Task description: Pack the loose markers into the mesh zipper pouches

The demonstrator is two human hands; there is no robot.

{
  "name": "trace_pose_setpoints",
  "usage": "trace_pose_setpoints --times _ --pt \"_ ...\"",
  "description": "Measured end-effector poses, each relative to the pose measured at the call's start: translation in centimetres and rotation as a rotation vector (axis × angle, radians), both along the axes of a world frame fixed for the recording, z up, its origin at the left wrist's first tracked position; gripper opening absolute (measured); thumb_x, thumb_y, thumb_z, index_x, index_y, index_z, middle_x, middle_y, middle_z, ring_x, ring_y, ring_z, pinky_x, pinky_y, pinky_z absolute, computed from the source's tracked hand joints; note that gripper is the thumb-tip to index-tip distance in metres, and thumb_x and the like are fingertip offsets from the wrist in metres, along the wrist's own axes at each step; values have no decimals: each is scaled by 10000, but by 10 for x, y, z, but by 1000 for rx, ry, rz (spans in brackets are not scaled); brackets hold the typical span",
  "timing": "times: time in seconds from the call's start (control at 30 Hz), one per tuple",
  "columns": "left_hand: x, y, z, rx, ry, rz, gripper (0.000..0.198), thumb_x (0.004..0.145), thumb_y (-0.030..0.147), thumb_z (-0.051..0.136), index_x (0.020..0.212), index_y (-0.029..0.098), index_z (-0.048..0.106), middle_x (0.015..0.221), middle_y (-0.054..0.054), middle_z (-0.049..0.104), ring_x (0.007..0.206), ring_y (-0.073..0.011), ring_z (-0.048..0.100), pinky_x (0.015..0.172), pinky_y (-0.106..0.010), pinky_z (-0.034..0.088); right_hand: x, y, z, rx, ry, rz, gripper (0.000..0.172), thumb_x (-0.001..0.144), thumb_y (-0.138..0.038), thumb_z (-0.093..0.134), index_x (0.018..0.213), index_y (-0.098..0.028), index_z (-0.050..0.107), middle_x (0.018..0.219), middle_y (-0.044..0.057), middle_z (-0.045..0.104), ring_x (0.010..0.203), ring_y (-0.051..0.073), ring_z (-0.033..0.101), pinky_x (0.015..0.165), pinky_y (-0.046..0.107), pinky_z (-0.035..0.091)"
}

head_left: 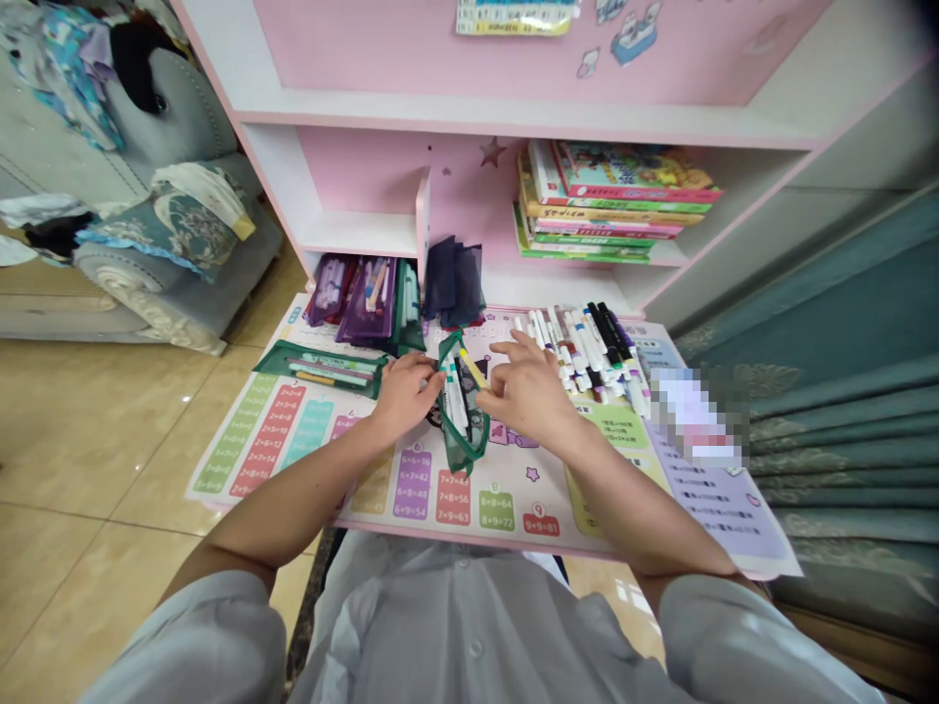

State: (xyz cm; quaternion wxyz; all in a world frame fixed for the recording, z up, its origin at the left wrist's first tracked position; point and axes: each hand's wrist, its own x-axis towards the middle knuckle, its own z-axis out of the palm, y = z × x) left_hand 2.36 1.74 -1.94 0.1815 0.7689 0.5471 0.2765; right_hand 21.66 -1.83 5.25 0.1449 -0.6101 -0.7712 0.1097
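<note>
A green mesh zip pouch point(475, 430) lies on the desk in front of me, its mouth spread, with white markers point(455, 396) inside. My left hand point(406, 394) holds the pouch's left edge between thumb and fingers. At the right side of the opening, the thumb and index finger of my right hand point(526, 389) pinch the end of a yellow marker point(473, 369), while its other fingers are spread. Left of my left hand lies another green mesh pouch point(330, 369) with pens inside. Beyond my right hand is a pile of loose markers point(583, 342), mostly white, some with black caps.
Filled purple mesh pouches point(367, 303) and a green one stand at the back left, beside dark folded pouches point(455, 279). Stacked books point(616, 200) rest on the pink shelf. A printed multiplication mat point(499, 513) covers the desk. A curtain point(828, 391) hangs at the right.
</note>
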Motion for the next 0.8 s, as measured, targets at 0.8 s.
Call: trace_pose_setpoints --times 0.8 --pt "0 0 1 13 45 0 277 945 291 556 707 212 674 1124 -60 744 1182 -220 637 1035 -400 485 -26 8 -45 -12 -119 31 174 834 -295 648 800 -164 758 1459 180 537 1493 415 254 1140 721 213"
